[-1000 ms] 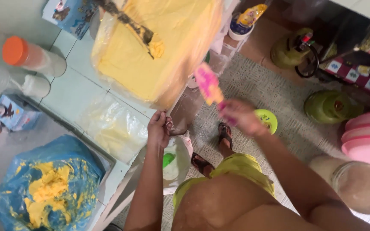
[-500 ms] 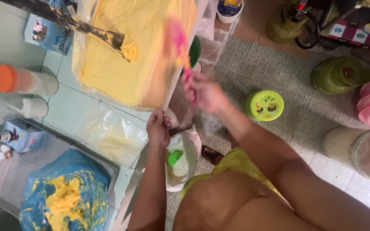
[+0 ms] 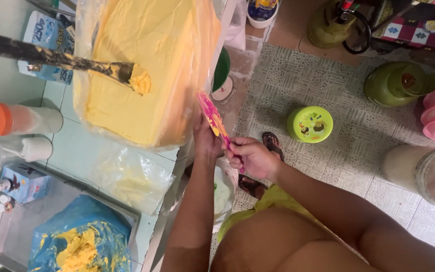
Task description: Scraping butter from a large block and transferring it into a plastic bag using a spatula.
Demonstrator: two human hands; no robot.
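One tool in hand: I see a pink-and-yellow spatula (image 3: 212, 117), blade up, at the bench edge just beside the big yellow block.
Block: the large slab of yellow butter or margarine (image 3: 147, 65) lies in its clear plastic wrap on the tiled bench (image 3: 76, 151), mostly whole; a dark-handled scoop (image 3: 127, 73) rests on it with a lump taken.
Progress: I judge the portioning only begun. Some yellow paste already sits on the blue bag (image 3: 81, 244) in the metal tray, and most of the block is uncut.
Right hand (image 3: 250, 157): clenched round the spatula's handle.
Left hand (image 3: 206, 141): fingers up against the blade's lower part; I cannot tell whether it grips or only steadies.
Around: an orange-capped jar (image 3: 21, 120) and an empty plastic bag (image 3: 134, 176).
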